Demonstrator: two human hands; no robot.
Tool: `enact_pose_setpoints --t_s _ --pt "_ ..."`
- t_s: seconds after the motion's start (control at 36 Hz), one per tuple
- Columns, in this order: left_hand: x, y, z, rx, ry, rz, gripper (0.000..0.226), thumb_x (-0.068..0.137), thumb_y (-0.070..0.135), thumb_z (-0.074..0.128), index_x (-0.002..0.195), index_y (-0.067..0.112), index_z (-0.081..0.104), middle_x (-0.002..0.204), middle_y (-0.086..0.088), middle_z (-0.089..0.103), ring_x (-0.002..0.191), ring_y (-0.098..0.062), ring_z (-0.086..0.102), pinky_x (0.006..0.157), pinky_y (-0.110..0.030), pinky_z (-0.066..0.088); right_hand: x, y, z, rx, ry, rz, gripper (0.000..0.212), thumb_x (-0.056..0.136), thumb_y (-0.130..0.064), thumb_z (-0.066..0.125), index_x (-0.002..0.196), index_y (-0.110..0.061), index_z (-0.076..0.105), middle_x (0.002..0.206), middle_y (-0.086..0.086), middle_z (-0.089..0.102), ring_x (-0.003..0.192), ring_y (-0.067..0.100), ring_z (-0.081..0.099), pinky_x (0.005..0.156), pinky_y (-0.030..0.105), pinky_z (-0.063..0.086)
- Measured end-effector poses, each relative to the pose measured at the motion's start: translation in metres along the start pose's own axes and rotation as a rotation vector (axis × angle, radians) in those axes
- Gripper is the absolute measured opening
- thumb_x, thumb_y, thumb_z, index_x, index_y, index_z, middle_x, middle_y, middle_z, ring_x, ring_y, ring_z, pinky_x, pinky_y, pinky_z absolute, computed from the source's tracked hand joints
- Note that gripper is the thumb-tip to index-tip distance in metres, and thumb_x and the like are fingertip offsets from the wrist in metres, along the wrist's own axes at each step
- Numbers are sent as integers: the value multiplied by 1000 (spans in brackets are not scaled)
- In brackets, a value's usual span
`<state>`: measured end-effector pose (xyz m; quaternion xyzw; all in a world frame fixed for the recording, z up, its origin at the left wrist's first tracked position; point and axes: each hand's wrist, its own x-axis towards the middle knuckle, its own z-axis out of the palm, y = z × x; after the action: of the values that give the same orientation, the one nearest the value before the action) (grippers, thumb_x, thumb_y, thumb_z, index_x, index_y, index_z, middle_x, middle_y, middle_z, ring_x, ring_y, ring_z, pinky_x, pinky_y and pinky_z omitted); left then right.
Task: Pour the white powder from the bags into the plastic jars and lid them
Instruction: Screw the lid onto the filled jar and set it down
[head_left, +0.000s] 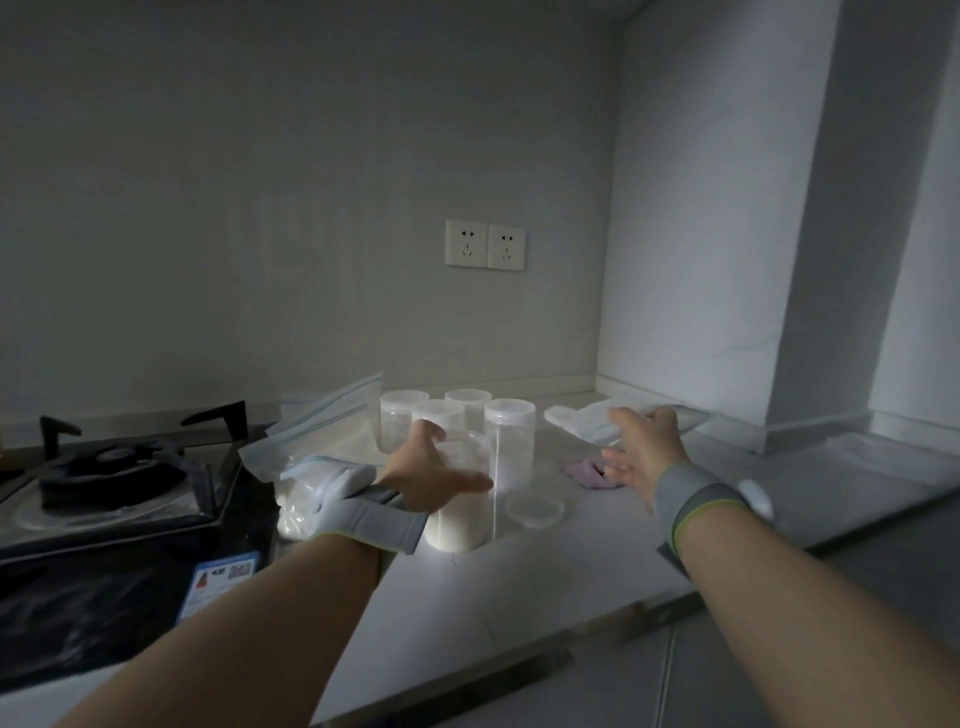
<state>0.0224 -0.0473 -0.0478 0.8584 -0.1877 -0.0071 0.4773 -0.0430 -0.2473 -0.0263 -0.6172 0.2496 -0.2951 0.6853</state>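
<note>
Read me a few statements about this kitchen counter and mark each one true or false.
1. A loose lid lies on the counter beside the jar of powder. True.
2. The right hand grips a jar. False: it is open and holds nothing.
3. Two wall sockets sit above the jars. True.
4. The gas stove stands right of the jars. False: it stands to their left.
</note>
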Motion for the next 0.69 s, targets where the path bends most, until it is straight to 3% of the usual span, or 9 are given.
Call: enact_pose_setpoints --t_s 0.08,0.17,0.22,0.31,0.39,0.53,0.58,0.64,0.69 --pt "-1 0 1 6 -4 3 81 61 28 87 124 13 39 116 -9 53 104 -25 56 92 -40 51 4 -2 -7 -132 58 -17 63 88 -19 55 142 -14 22 113 12 46 99 28 50 66 35 48" --pt "-2 0 3 2 -17 0 81 62 27 87 126 12 39 117 -9 53 105 -26 55 92 -40 50 -1 -7 -13 -230 94 -20 80 78 -27 61 145 -17 18 126 15 45 105 28 47 89 41 43" --pt "-2 -1 4 3 -13 -3 82 62 27 87 126 11 39 117 -9 53 105 -26 55 92 -40 50 -3 -10 -15 -298 118 -4 82 76 -29 61 145 -19 18 134 15 39 116 33 46 96 43 41" --pt "-2 -3 5 24 7 3 83 62 30 87 127 13 39 114 -7 53 103 -25 55 91 -39 50 -6 -12 -19 -555 156 5 72 86 -28 56 146 -18 18 151 16 11 134 38 26 110 46 28" --pt "-3 -5 7 3 13 29 87 62 28 87 132 15 35 114 -7 51 104 -26 55 92 -40 50 -14 -11 -20 -787 151 -26 70 87 -29 53 146 -18 17 155 9 -3 140 35 13 114 41 19" --pt "-4 -12 13 -195 1 39 100 65 12 85 142 13 21 129 -12 43 112 -24 46 95 -33 44 -34 -6 -5 -918 7 -123 62 84 -27 59 139 -13 33 144 14 31 131 34 34 105 31 29" --pt "-5 -16 15 -274 -9 16 101 66 8 84 143 12 19 131 -13 42 116 -26 46 97 -36 43 -40 3 7 -902 -61 -140 61 84 -26 59 138 -13 34 143 13 36 131 32 36 104 31 31" --pt "-6 -19 18 -287 -17 -3 101 61 14 87 141 13 25 125 -12 49 113 -28 51 97 -39 46 -45 16 20 -910 -107 -127 62 84 -29 60 139 -13 33 143 12 36 132 31 36 105 30 29" --pt "-2 -28 22 -262 9 10 103 43 31 89 132 13 40 120 -11 57 107 -25 58 92 -42 51 -47 34 34 -923 -142 -97 68 83 -31 61 141 -14 29 145 11 33 133 31 34 106 31 28"
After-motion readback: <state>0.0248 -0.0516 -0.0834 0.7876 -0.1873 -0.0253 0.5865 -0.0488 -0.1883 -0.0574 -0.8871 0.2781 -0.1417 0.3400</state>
